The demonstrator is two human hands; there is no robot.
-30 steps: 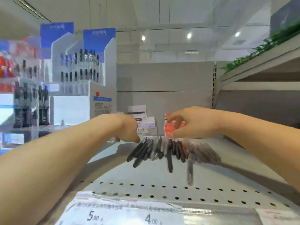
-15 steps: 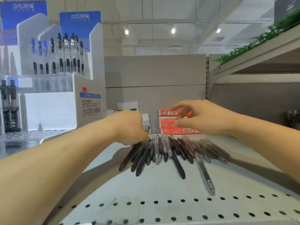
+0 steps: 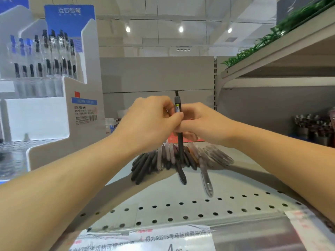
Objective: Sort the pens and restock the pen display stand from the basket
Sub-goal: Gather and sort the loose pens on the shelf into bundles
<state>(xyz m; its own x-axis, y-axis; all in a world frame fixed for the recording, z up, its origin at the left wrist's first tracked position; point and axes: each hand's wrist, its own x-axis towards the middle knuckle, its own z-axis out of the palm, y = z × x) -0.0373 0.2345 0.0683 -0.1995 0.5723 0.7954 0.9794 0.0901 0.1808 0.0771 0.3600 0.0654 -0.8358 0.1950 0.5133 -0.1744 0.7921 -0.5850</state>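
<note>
Since a second ago we lift one dark pen (image 3: 178, 113) upright off the pile (image 3: 181, 158) on the shelf (image 3: 181, 205), left hand (image 3: 150, 124) and right hand (image 3: 203, 124) both pinching it; sloppy handover drops it back, scattering pens.

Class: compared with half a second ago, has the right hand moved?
Yes. The right hand has risen off the pens on the shelf and closed leftward against the left hand, gripping an upright dark pen.

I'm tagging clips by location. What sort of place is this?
Most likely a stationery aisle in a shop: a branded pen display stand, a perforated metal shelf with price labels, and loose pens spread for sorting.
</note>
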